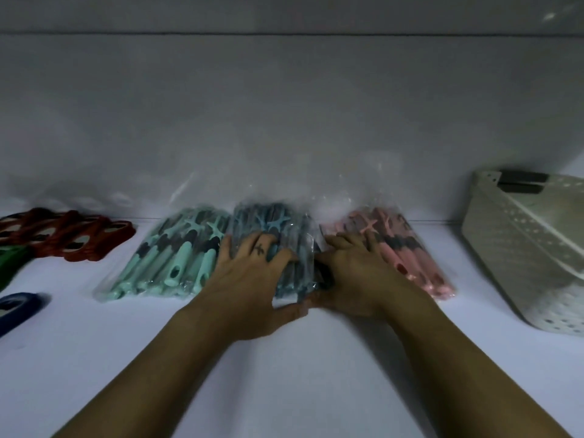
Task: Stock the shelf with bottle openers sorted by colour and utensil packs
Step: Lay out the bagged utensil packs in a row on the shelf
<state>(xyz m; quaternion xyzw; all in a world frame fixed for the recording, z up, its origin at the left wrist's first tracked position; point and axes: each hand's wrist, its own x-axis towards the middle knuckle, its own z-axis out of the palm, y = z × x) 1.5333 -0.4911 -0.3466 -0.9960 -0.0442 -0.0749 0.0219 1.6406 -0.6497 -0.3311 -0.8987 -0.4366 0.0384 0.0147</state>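
Observation:
Three clear-wrapped utensil packs lie side by side on the white shelf (pixel 284 374): a mint green pack (pixel 170 257), a dark blue pack (pixel 275 222) in the middle and a pink pack (pixel 407 251) on the right. My left hand (pixel 249 273) lies over the blue pack with fingers spread on top and the thumb at its near end. My right hand (pixel 350 273) rests at the blue pack's right side, fingers reaching onto the edge of the pink pack. Red bottle openers (pixel 72 235) lie in a row at the far left, with green openers (pixel 12 260) and a blue opener (pixel 19 308) nearer.
A pale perforated plastic basket (pixel 531 248) with a dark handle stands at the right edge of the shelf. The shelf's back wall rises directly behind the packs. Bare shelf surface runs along the front.

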